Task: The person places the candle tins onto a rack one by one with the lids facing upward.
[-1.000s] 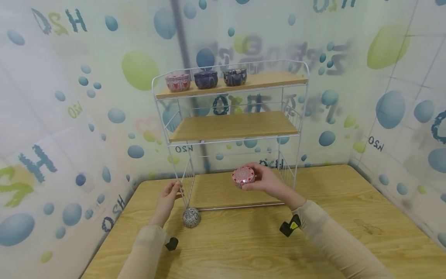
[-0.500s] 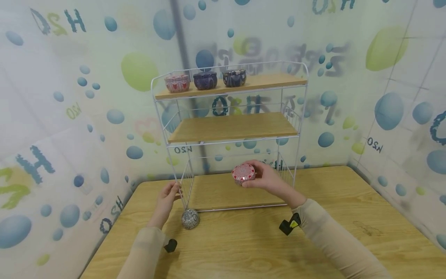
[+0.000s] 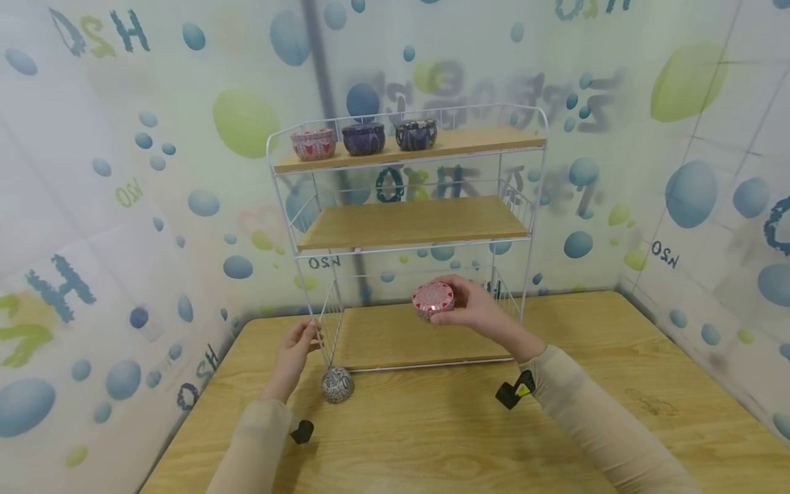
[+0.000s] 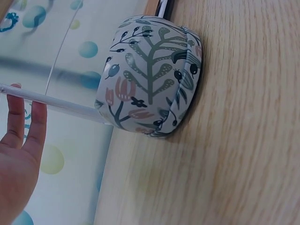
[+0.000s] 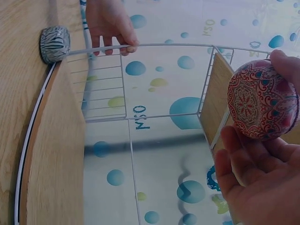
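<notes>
My right hand (image 3: 478, 312) holds a small round lidded tin (image 3: 433, 302) with red hearts around its lid, thumb on one side and fingers on the other. It hovers in front of the lowest board of a white wire shelf rack (image 3: 413, 223). In the right wrist view the tin (image 5: 255, 101) shows a red and blue ornamental pattern. My left hand (image 3: 295, 357) grips the rack's left front post with its fingertips. Below that hand, a pale tin (image 3: 337, 385) stands on the table by the post's foot. Leaves and flowers decorate this tin (image 4: 150, 77) in the left wrist view.
On the rack's top board, towards the left, stand a pink heart-patterned tin (image 3: 313, 145), a dark blue tin (image 3: 363, 139) and a dark patterned tin (image 3: 416, 135). The rack rests on a wooden table (image 3: 432, 439) against a printed wall covering.
My right hand has raised the red-hearted tin slightly. My left hand stays at the post, and the other tins keep their places.
</notes>
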The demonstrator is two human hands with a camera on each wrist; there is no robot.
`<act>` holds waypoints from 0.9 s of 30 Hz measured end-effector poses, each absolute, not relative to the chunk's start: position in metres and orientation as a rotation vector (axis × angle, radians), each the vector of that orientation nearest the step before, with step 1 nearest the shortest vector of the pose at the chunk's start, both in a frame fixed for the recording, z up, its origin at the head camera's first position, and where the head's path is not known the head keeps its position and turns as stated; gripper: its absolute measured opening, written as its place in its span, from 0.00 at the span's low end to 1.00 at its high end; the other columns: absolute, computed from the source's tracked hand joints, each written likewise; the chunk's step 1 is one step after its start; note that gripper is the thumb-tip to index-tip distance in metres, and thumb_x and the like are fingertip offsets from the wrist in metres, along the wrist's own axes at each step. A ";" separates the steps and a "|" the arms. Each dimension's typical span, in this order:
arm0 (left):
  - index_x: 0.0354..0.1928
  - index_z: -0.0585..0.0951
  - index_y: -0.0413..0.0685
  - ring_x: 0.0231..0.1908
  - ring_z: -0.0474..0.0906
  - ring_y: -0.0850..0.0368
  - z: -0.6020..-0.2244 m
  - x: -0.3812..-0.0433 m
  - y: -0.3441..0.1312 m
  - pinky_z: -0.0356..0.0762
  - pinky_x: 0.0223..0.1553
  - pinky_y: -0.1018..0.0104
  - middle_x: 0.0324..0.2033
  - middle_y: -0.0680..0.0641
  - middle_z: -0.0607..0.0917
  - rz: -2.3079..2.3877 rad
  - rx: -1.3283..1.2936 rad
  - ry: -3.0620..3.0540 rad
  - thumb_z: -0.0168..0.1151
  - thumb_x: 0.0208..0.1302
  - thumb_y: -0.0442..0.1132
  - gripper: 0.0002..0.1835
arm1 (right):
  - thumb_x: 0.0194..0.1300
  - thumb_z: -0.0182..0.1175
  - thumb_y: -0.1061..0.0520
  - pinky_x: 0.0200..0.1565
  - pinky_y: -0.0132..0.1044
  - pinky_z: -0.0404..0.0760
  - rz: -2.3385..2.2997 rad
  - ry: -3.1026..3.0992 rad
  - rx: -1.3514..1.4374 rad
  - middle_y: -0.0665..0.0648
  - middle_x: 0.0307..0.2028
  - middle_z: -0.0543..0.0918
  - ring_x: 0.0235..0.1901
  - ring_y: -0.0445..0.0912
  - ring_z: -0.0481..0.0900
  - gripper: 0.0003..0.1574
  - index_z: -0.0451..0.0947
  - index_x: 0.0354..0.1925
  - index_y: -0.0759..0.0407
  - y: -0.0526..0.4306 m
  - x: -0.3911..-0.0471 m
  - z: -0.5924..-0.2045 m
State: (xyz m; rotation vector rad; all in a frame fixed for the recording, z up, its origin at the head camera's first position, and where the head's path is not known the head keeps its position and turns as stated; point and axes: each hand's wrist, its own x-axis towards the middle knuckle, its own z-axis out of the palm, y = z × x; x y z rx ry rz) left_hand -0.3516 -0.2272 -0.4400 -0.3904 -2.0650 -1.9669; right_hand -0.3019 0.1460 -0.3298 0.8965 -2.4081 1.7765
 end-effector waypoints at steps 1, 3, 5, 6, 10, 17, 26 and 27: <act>0.40 0.77 0.46 0.37 0.76 0.53 -0.438 -0.351 -0.227 0.81 0.40 0.63 0.33 0.53 0.78 -1.971 -0.381 -2.071 0.50 0.75 0.39 0.07 | 0.55 0.72 0.58 0.47 0.43 0.80 1.769 -2.408 0.900 0.62 0.52 0.77 0.50 0.54 0.77 0.41 0.67 0.63 0.63 0.146 -0.302 -0.329; 0.41 0.76 0.45 0.38 0.76 0.52 -0.431 -0.347 -0.225 0.81 0.42 0.61 0.33 0.54 0.77 -1.968 -0.372 -2.088 0.49 0.75 0.37 0.07 | 0.55 0.72 0.58 0.46 0.43 0.81 1.766 -2.400 0.916 0.61 0.52 0.78 0.50 0.54 0.78 0.40 0.67 0.63 0.62 0.147 -0.302 -0.327; 0.41 0.76 0.43 0.38 0.76 0.50 -0.428 -0.344 -0.224 0.81 0.43 0.60 0.33 0.54 0.77 -1.964 -0.375 -2.100 0.48 0.76 0.37 0.08 | 0.56 0.71 0.58 0.46 0.43 0.81 1.773 -2.386 0.932 0.61 0.52 0.78 0.49 0.54 0.78 0.40 0.67 0.63 0.62 0.147 -0.302 -0.324; 0.42 0.75 0.41 0.39 0.76 0.50 -0.429 -0.344 -0.224 0.81 0.43 0.60 0.33 0.53 0.77 -1.959 -0.378 -2.104 0.49 0.76 0.39 0.08 | 0.56 0.71 0.58 0.46 0.42 0.81 1.777 -2.380 0.938 0.61 0.52 0.78 0.49 0.53 0.78 0.40 0.67 0.63 0.63 0.148 -0.302 -0.323; 0.43 0.75 0.40 0.38 0.75 0.53 -0.439 -0.350 -0.228 0.81 0.42 0.63 0.36 0.46 0.78 -1.942 -0.396 -2.097 0.51 0.75 0.44 0.13 | 0.56 0.71 0.60 0.46 0.42 0.81 1.787 -2.369 0.923 0.62 0.53 0.77 0.49 0.54 0.77 0.40 0.67 0.64 0.64 0.149 -0.302 -0.319; 0.41 0.76 0.43 0.36 0.76 0.58 -0.443 -0.353 -0.228 0.81 0.40 0.65 0.36 0.40 0.77 -1.937 -0.401 -2.075 0.52 0.74 0.45 0.12 | 0.55 0.71 0.61 0.46 0.41 0.81 1.798 -2.365 0.890 0.63 0.53 0.77 0.50 0.54 0.77 0.40 0.66 0.64 0.64 0.152 -0.301 -0.309; 0.41 0.76 0.42 0.37 0.75 0.58 -0.441 -0.353 -0.228 0.81 0.41 0.65 0.34 0.52 0.78 -1.942 -0.375 -2.085 0.51 0.75 0.44 0.11 | 0.56 0.70 0.62 0.44 0.39 0.81 1.775 -2.316 0.920 0.64 0.52 0.77 0.48 0.52 0.78 0.38 0.67 0.62 0.66 0.156 -0.304 -0.294; 0.41 0.76 0.43 0.37 0.75 0.58 -0.441 -0.352 -0.228 0.81 0.41 0.65 0.34 0.53 0.77 -1.945 -0.371 -2.087 0.51 0.75 0.43 0.11 | 0.56 0.70 0.62 0.44 0.39 0.81 1.778 -2.308 0.923 0.64 0.52 0.77 0.48 0.53 0.78 0.38 0.67 0.62 0.66 0.157 -0.305 -0.292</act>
